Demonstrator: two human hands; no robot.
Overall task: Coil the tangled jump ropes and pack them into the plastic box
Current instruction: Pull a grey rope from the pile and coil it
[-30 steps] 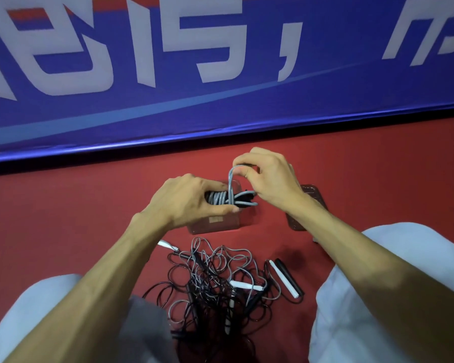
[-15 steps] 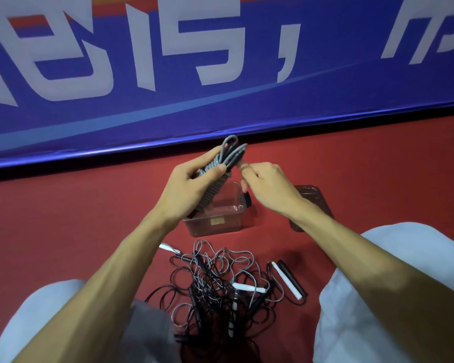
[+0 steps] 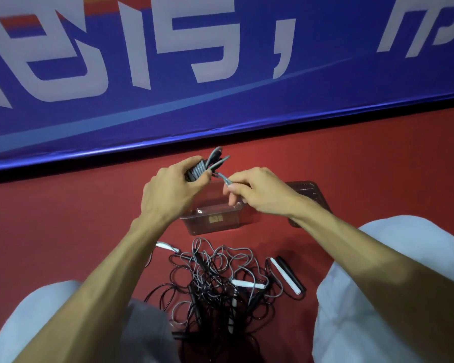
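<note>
- The left hand (image 3: 173, 189) is curled tightly round a coiled grey jump rope (image 3: 205, 165). Its fingers wrap over the wound middle of the bundle, and the looped ends stick out past the knuckles toward the banner.
- The right hand (image 3: 257, 192) pinches the loose rope end (image 3: 225, 179) between thumb and forefinger, with the other fingers curled in. This end runs the short way back to the bundle.
- Both hands are in the air above the plastic box (image 3: 215, 224), so the coiled rope is over it, not in it.
- The box is clear and stands open on the red floor (image 3: 63, 218), just beyond the tangle. The hands hide part of its inside.
- The lid (image 3: 309, 192) lies flat on the floor just right of the box, partly under the right forearm.
- The tangle of ropes (image 3: 212, 281) lies nearest the person, between the knees — black and grey cords crossed over one another, with white and black handles among them.
- At its right edge a white handle (image 3: 285, 275) and a black handle (image 3: 292, 273) lie side by side.
- Pale trousers (image 3: 357, 323) fill the lower corners.
- A blue banner (image 3: 220, 106) with large white characters runs along the far edge of the floor.
</note>
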